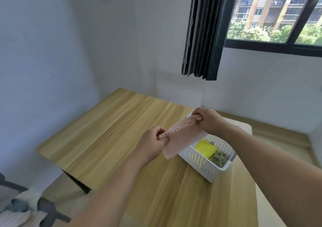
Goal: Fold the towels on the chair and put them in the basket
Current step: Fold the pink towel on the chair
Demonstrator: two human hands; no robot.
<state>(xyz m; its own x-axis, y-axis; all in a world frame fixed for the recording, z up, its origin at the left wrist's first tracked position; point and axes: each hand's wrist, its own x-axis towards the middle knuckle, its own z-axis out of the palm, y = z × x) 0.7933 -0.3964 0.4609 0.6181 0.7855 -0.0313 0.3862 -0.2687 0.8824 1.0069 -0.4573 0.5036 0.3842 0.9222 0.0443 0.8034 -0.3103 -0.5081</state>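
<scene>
Both the left hand (153, 142) and right hand (207, 120) pinch the pink towel (183, 138) mid-air; loosen either and it'll probably flop unfolded beside the basket (205, 165) at 4 o'clock.

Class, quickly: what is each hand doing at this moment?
Left hand: closed, pinching the near end of the pink towel.
Right hand: closed, gripping the towel's far end, above the white basket.

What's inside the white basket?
The basket holds a folded yellow towel and a greenish patterned one beside it. The pink towel, held up by both hands, covers the basket's far end, so anything there is hidden.
</scene>
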